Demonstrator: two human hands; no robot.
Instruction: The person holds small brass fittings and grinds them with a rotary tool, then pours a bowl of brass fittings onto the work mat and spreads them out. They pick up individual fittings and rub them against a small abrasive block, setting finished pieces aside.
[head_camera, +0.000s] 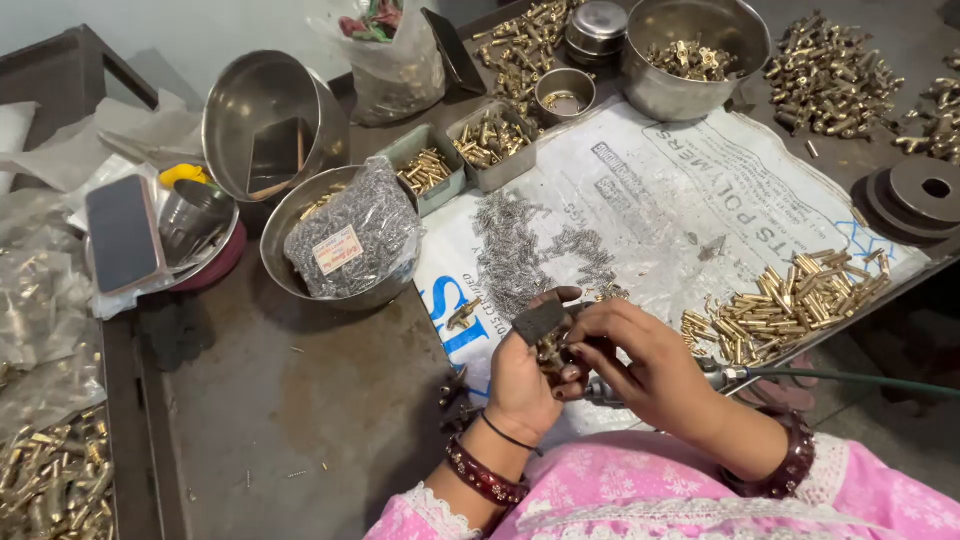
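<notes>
Brass fitting (549, 350), small and yellow, sits with a dark flat block (540, 320) in the closed left hand (522, 385), near centre, over the printed white sheet (680, 190). Right hand (650, 370) is wrapped around a powered driver (722, 376). Judged best practice: brace both wrists, align driver tip square to fitting before applying pressure

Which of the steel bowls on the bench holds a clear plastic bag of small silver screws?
The bowl left of the printed sheet, nearest the left hand; a labelled bag of screws fills it. The others hold brass parts or stand tilted.
</notes>
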